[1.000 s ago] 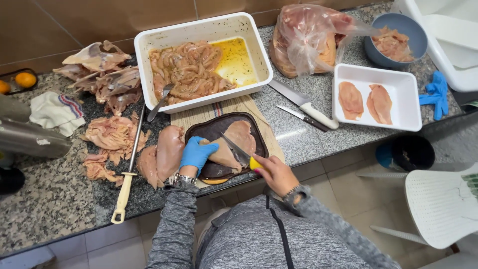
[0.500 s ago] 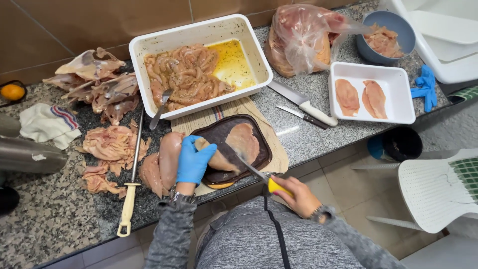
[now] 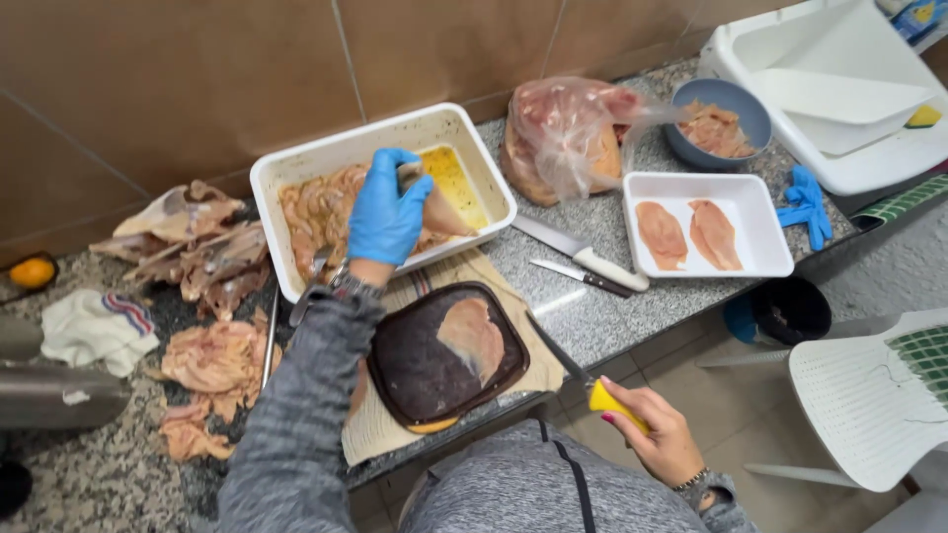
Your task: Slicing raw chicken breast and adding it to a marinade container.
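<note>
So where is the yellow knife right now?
In the head view the yellow-handled knife is in the right hand, low and right of the dark cutting board, past the counter edge.

The person wore a heathered grey zip-up top with long sleeves; a dark zipper ran down the middle of the chest, and the knit looked mottled in light and dark grey. The left hand (image 3: pixel 387 212) was covered by a bright blue disposable glove that ended at the wrist, where a metal-link wristwatch (image 3: pixel 343 281) showed between glove and sleeve cuff. The right hand (image 3: pixel 662 441) was bare of any glove; its fingernails carried pink polish, and a thin bracelet (image 3: pixel 694 482) sat at the wrist just before the grey cuff.
</note>
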